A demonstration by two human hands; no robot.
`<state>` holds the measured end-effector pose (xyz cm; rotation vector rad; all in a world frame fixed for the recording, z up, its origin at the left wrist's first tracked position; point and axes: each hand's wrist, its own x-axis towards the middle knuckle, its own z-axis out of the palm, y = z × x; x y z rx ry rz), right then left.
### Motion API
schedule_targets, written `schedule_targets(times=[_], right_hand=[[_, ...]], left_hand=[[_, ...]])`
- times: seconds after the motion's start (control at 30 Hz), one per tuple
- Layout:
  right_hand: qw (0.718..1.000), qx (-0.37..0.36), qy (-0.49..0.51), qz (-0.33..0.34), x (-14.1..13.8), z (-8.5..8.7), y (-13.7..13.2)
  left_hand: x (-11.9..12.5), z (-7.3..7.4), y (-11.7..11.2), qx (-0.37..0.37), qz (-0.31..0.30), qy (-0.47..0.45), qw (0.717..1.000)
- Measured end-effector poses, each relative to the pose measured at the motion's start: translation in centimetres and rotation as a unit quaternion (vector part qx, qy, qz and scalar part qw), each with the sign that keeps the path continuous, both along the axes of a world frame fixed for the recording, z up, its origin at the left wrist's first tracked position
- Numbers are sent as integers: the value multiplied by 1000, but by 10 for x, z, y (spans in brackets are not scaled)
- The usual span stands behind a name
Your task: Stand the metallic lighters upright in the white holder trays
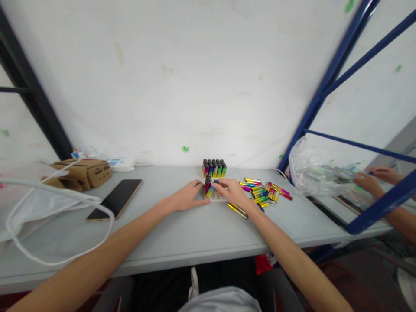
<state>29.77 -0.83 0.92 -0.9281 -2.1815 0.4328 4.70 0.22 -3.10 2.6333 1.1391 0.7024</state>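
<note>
Left hand [188, 196] lies flat on the grey surface [182, 236], fingers spread loosely against the left edge of a small tray [217, 197]. Right hand [232, 193] is over the tray, fingers pinched on a tilted rainbow lighter [209, 190]. A full block of lighters [214, 168] stands just behind. A loose lighter pile [264, 193] lies right of the hand, one single lighter [237, 210] nearer. Phone [115, 198] is well left. A co-worker's hands [368, 181] are at a plastic bag [308, 171].

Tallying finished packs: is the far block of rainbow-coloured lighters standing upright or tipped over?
Upright: the block of rainbow-coloured lighters stands on the grey table, dark caps up.
</note>
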Motion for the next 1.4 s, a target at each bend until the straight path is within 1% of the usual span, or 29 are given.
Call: schedule_targets(times=[0.13, 0.17, 0.23, 0.37, 0.5, 0.57, 0.67, 0.73, 0.8, 0.83, 0.87, 0.93, 1.0, 1.03, 1.1, 1.2, 1.23, 1.3, 1.37, 1.4], right_hand=[[996, -65, -31, 50, 1, -1, 2], [995, -74, -40, 62, 0, -1, 2], [994, -61, -57, 70, -2, -1, 3], [993, -3, -111, 48, -7, -3, 3], [986, -29, -154, 51, -4, -4, 4], [989, -24, -141, 35, 4, 0, 6], [994, 1, -108, -19, 24, 12, 11], [994, -19, -102, -36, 42, 22, 10], [990, -52, -126, -33, 59, 29, 0], [986, -59, -151, -29, 67, 30, -9], [981, -48, -183, -36, 73, 30, -19], [971, -17, -230, -62, 82, 22, -42], [963, -10, -257, -85, 85, 9, -64], [963, -5, -254, -93, 85, 2, -72], [970, 26, -220, -101, 84, -10, -81], [981, 72, -149, -105, 83, -18, -81], [984, 69, -126, -105, 83, -17, -79], [991, 35, -76, -106, 82, -12, -72], [994, 7, -22, -109, 79, -4, -64], [994, 6, 6, -110, 77, 0, -59]], left_hand=[[0, -2, 1, 3, -7, -4, 1000], [-1, -2, 1, 4, -10, -4, 1000], [-1, -3, 2, 3, -14, -5, 1000], [-1, -1, 2, -4, -10, 1, 1000], [0, 1, 0, -11, -3, 1, 1000], [0, 3, -1, -13, 1, 3, 1000], [0, 3, -1, -13, 3, 13, 1000], [0, 3, 0, -11, 4, 18, 1000], [0, 2, 0, -8, 3, 18, 1000], [0, 2, 1, -7, 3, 18, 1000], [0, 2, 1, -7, 4, 18, 1000], [0, 2, 1, -8, 4, 17, 1000], [0, 3, 0, -11, 6, 11, 1000], [0, 3, 0, -13, 5, 6, 1000], [0, 4, -1, -19, 1, 1, 1000], [0, 4, -2, -26, -1, -1, 1000], [0, 4, -2, -27, 0, -2, 1000], [-1, 4, -2, -26, 0, -5, 1000], [-1, 4, -2, -24, 0, -5, 1000], [-1, 5, -2, -24, -1, -3, 1000]])
